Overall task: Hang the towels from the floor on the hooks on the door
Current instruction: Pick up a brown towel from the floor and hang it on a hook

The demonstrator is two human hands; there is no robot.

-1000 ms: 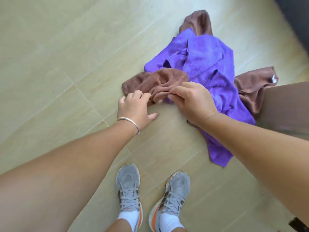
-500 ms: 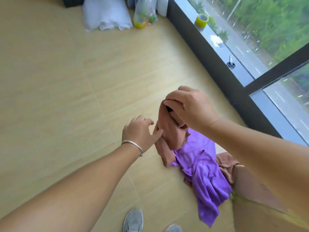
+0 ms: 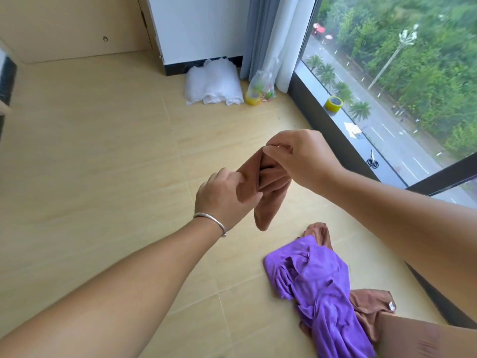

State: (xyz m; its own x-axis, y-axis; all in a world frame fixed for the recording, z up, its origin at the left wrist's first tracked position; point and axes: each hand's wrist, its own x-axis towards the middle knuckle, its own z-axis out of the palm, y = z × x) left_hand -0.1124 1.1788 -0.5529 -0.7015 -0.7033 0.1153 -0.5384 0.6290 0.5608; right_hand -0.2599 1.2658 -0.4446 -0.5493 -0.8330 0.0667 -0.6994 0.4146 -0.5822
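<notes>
A small brown towel (image 3: 268, 205) hangs in the air at the centre of the view. My right hand (image 3: 302, 157) pinches its top corner. My left hand (image 3: 224, 195), with a silver bracelet on the wrist, grips the towel's left edge a little lower. On the floor at lower right lies a purple towel (image 3: 320, 288), crumpled on top of another brown towel (image 3: 369, 306). No door or hooks are in view.
A dark-framed floor-to-ceiling window (image 3: 335, 130) runs along the right, with yellow tape (image 3: 333, 103) and scissors (image 3: 373, 161) on its sill. A white bundle (image 3: 213, 83) and a plastic bag (image 3: 259, 89) sit by the curtain (image 3: 273, 34). Tiled floor (image 3: 90, 164) spreads to the left.
Both hands have lifted the brown towel off the pile and up from the floor. My left hand has taken hold of its edge. The view has risen from the floor towards the window.
</notes>
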